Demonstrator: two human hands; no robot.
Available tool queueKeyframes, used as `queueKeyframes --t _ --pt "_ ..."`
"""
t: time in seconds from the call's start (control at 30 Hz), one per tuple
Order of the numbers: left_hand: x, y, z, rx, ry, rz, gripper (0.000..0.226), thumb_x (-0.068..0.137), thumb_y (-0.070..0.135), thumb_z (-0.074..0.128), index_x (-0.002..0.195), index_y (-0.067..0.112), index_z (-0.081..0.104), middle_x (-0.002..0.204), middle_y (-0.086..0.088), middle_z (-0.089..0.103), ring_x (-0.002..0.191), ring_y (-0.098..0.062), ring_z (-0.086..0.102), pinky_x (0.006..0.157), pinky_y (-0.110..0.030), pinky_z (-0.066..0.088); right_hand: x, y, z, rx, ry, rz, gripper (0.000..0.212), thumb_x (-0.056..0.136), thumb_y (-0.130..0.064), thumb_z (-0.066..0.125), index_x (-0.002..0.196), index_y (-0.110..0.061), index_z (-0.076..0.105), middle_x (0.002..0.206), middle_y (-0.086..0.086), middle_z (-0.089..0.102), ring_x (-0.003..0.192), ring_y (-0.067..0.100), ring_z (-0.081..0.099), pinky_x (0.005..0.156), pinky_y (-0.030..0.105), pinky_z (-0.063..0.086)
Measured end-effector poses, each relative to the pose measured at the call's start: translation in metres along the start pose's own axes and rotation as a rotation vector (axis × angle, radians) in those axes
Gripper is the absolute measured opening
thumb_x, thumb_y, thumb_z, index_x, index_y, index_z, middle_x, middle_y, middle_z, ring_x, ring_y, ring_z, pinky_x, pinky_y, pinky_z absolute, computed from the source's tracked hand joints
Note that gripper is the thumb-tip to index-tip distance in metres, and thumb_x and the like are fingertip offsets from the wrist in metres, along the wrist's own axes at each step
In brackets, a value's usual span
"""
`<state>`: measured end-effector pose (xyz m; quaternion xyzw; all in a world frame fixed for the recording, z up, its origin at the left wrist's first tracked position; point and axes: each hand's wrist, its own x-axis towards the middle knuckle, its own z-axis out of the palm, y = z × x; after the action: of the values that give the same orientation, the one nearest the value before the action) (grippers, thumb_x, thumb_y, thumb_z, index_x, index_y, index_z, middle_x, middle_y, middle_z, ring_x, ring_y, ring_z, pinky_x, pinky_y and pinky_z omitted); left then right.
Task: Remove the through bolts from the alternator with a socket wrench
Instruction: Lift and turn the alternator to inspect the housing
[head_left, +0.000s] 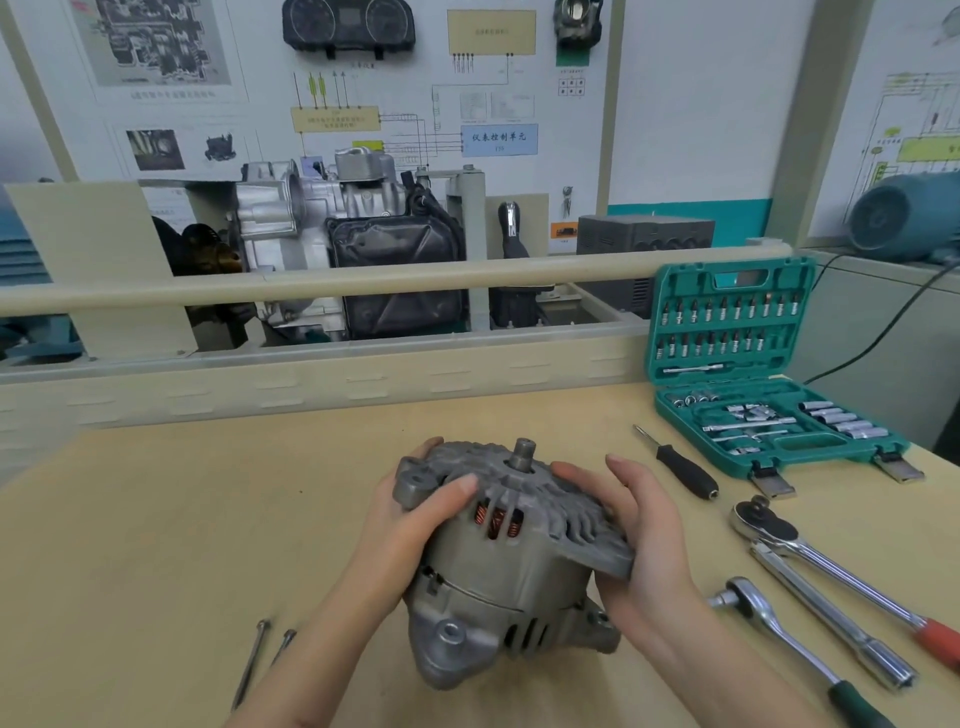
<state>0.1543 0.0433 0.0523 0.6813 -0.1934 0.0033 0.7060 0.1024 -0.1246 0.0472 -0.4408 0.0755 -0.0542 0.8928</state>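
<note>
Both hands hold the alternator (511, 561): left hand (410, 514) curled round the upper left rim of the housing, thumb lying across the vent fins; right hand (641, 525) cupping the right flange, fingers over the top edge, palm under the lug. So the left grip and the right grip are both closed on the same part. Alternator sits mid-front on the surface (156, 519), tilted, shaft stub pointing up and away, copper windings visible through the slots.

Left to right: two loose through bolts (254, 660) lie on the surface beside the left forearm, near the alternator but apart from it. Right of the hands, a black-handled screwdriver (680, 465), then three long tools lying side by side: a ratchet with green grip (779, 634), a chrome extension handle (826, 613), a ratchet with red grip (841, 566). Further back right, an open teal socket set case (748, 364), bits in the lid, sockets in the tray; no brand readable.

Writing: blue panel (498, 139) on the wall board reads 仪表控制单元; other labels too blurred.

Room: workshop, pale wood surface, beige rail, cutaway gearbox (332, 234) behind it, wiring diagrams on the wall, teal motor (904, 213) far right.
</note>
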Motion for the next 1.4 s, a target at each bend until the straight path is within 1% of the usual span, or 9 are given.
queueKeyframes --t 0.17,0.37,0.53,0.7,0.8,1.07,1.17,1.3,1.4 --pt "0.002 0.002 -0.006 0.055 -0.033 0.064 0.102 0.039 0.050 0.073 0.130 0.016 0.042 0.115 0.004 0.061 0.109 -0.012 0.057 0.094 -0.033 0.044 -0.001 -0.004 0.002 -0.070 -0.103 -0.068 0.042 0.072 -0.038 0.052 0.097 -0.010 0.068 0.088 0.006 0.073 0.075 0.019 0.070 0.049 0.022 0.051" --pt "-0.004 -0.010 -0.015 0.061 -0.082 -0.033 0.101 0.039 0.053 0.073 0.130 0.022 0.041 0.120 0.008 0.056 0.110 -0.005 0.054 0.093 -0.023 0.045 -0.001 0.012 0.001 -0.245 -0.147 -0.062 0.033 0.067 -0.042 0.056 0.081 -0.019 0.075 0.083 -0.002 0.073 0.075 0.009 0.069 0.053 0.016 0.050" --pt "0.002 -0.012 -0.025 -0.014 -0.019 -0.116 0.079 0.051 0.050 0.071 0.122 0.021 0.052 0.131 -0.004 0.051 0.120 -0.021 0.048 0.102 -0.040 0.038 0.004 0.013 -0.017 -0.398 -0.234 -0.099 0.087 0.051 -0.063 0.072 0.126 -0.031 0.041 0.136 -0.003 0.046 0.121 0.010 0.045 0.101 0.027 0.036" --pt "0.007 -0.017 -0.030 -0.069 0.010 -0.127 0.051 0.057 0.052 0.067 0.092 0.015 0.068 0.092 -0.003 0.072 0.088 -0.017 0.066 0.067 -0.019 0.051 0.003 0.038 -0.021 -0.693 -0.329 -0.187 0.121 0.049 -0.057 0.079 0.135 -0.047 -0.005 0.133 -0.029 0.028 0.109 -0.025 0.037 0.077 -0.003 0.036" --pt "0.007 -0.019 -0.026 -0.099 -0.001 -0.126 0.050 0.055 0.054 0.067 0.087 0.016 0.070 0.090 -0.006 0.072 0.084 -0.018 0.067 0.062 -0.019 0.052 0.011 0.040 -0.011 -0.646 -0.268 -0.239 0.142 0.029 -0.064 0.081 0.140 -0.042 -0.004 0.139 -0.012 0.034 0.121 -0.006 0.041 0.089 0.007 0.039" --pt "0.014 -0.005 -0.063 -0.583 0.099 -0.344 0.096 0.056 0.075 0.041 0.117 0.002 0.051 0.118 -0.019 0.059 0.110 -0.030 0.054 0.101 -0.045 0.032 0.037 0.022 -0.007 -0.624 -0.425 -0.172 0.120 0.027 -0.060 0.085 0.131 -0.046 0.026 0.129 -0.014 0.045 0.115 -0.001 0.050 0.087 0.015 0.044" --pt "0.017 -0.003 -0.048 -0.454 0.273 -0.442 0.071 0.080 0.061 0.041 0.120 0.004 0.050 0.121 -0.015 0.058 0.095 -0.026 0.059 0.083 -0.040 0.044 0.043 0.026 -0.006 -0.403 -0.353 -0.038 0.117 0.030 -0.052 0.088 0.132 -0.037 0.033 0.124 -0.003 0.054 0.114 0.013 0.053 0.093 0.029 0.043" --pt "0.019 -0.003 -0.037 -0.389 0.358 -0.590 0.074 0.082 0.061 0.041 0.131 0.006 0.042 0.123 -0.016 0.056 0.080 -0.023 0.061 0.058 -0.033 0.044 0.045 0.029 0.017 -0.314 -0.041 0.123 0.045 0.076 -0.050 0.060 0.105 -0.016 0.060 0.105 0.004 0.064 0.101 0.017 0.058 0.093 0.033 0.042" --pt "0.016 -0.005 -0.044 -0.456 0.382 -0.620 0.072 0.082 0.062 0.042 0.126 0.005 0.047 0.112 -0.019 0.062 0.075 -0.030 0.062 0.057 -0.034 0.043 0.048 0.023 0.041 -0.339 0.113 0.098 0.028 0.088 -0.043 0.052 0.094 -0.016 0.059 0.093 0.003 0.064 0.088 0.016 0.059 0.073 0.030 0.044"
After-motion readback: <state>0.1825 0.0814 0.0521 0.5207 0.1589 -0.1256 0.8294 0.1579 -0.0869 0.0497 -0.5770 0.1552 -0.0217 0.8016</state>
